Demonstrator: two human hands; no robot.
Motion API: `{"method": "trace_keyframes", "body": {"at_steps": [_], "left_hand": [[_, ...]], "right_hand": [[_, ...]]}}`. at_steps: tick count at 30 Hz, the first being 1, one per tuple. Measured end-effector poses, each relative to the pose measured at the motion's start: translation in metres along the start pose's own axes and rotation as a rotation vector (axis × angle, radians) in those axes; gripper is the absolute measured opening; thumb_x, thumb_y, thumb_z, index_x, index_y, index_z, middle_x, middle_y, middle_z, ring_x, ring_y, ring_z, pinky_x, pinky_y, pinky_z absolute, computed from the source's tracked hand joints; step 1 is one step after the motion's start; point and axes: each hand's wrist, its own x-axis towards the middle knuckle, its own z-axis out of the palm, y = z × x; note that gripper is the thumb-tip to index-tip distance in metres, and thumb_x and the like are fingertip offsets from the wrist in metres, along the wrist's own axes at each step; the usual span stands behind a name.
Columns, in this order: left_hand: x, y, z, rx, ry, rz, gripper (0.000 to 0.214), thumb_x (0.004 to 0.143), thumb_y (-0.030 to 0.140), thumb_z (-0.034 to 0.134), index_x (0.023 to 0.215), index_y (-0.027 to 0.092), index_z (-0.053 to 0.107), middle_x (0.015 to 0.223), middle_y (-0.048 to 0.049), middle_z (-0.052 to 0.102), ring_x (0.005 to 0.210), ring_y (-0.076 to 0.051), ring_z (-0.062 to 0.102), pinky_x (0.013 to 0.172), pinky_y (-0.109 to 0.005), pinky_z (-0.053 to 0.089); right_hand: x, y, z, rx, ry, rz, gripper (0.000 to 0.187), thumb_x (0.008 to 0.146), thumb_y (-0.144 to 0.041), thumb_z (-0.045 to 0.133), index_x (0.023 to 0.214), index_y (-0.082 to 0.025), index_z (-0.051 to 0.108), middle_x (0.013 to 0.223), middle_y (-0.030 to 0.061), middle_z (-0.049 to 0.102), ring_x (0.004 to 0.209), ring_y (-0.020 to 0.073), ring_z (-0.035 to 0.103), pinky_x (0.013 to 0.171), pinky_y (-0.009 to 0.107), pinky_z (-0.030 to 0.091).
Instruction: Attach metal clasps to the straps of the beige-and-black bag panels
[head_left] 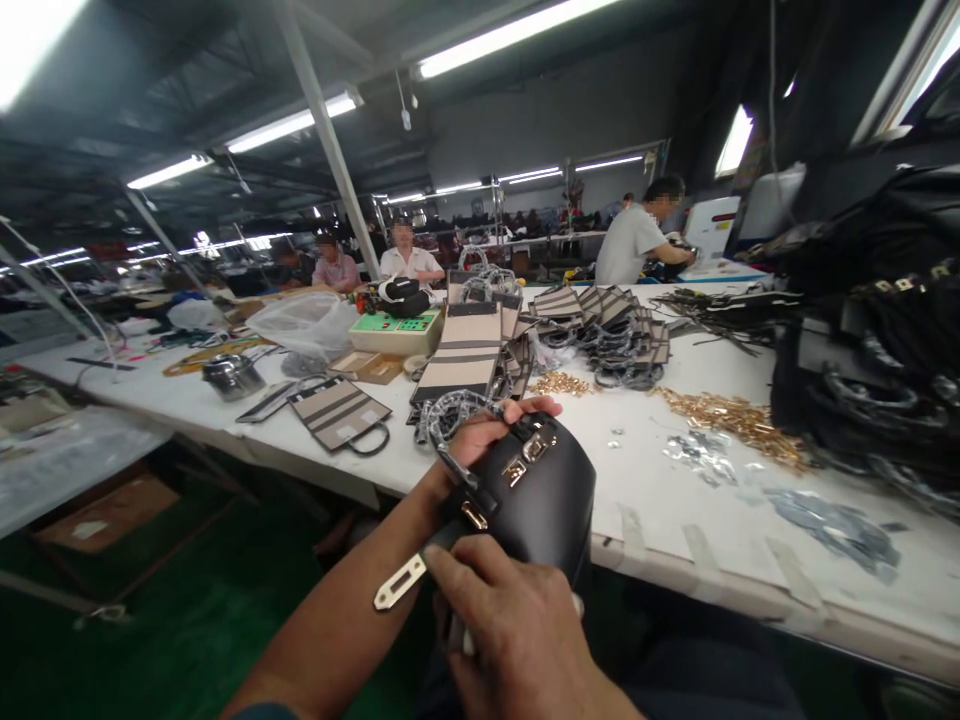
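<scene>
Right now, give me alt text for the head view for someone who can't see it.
A black handbag with gold clasps is held at the edge of a white worktable: the left hand grips its top, the right hand pinches its strap near a metal end plate. On the table lie striped bag panels, chains and gold fittings; other people sit behind.

Black dome-shaped leather handbag (551,495), 6 o'clock: smooth, soft sheen. Its gold metal clasp plates (525,460): polished and bright. Pale gold flat metal strap tip (400,582), at the bag's 8 o'clock: glossy. White table top (645,490): matt, scuffed. Heap of small gold metal fittings (731,415), 2 o'clock: shiny. Beige-and-grey striped cloth-like panels (461,360), 12 o'clock: matt. Clear crumpled plastic bag (304,322), 11 o'clock: glossy. Round steel pot (232,375), 10 o'clock: mirror-bright.
</scene>
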Motion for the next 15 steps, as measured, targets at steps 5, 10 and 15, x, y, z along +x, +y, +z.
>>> {"method": "trace_keyframes", "body": {"at_steps": [5,10,15], "left_hand": [[0.008,-0.002,0.008,0.013,-0.012,-0.023,0.016,0.073,0.009,0.067,0.077,0.02,0.055,0.131,-0.0107,0.071,0.137,-0.033,0.056,0.112,-0.049,0.045],[0.015,0.001,0.011,0.058,-0.076,-0.056,0.016,0.068,0.007,0.063,0.075,0.02,0.055,0.131,-0.0117,0.071,0.137,-0.034,0.056,0.113,-0.05,0.045],[0.019,0.005,0.009,0.082,-0.15,-0.075,0.015,0.07,0.006,0.062,0.076,0.019,0.056,0.135,-0.0113,0.069,0.129,-0.033,0.063,0.11,-0.047,0.047]], "right_hand": [[0.004,0.006,-0.008,0.089,0.055,0.017,0.064,0.078,-0.012,0.062,0.138,-0.033,0.058,0.117,0.002,0.071,0.093,0.0219,0.075,0.075,0.031,0.06],[0.01,0.024,-0.031,0.315,0.25,0.036,0.055,0.084,-0.01,0.062,0.134,-0.033,0.066,0.115,0.002,0.072,0.097,0.0185,0.073,0.08,0.027,0.06],[0.004,0.052,-0.069,0.28,0.611,0.226,0.048,0.089,-0.021,0.066,0.136,-0.03,0.069,0.136,0.0076,0.067,0.108,0.0254,0.071,0.094,0.041,0.062]]}}
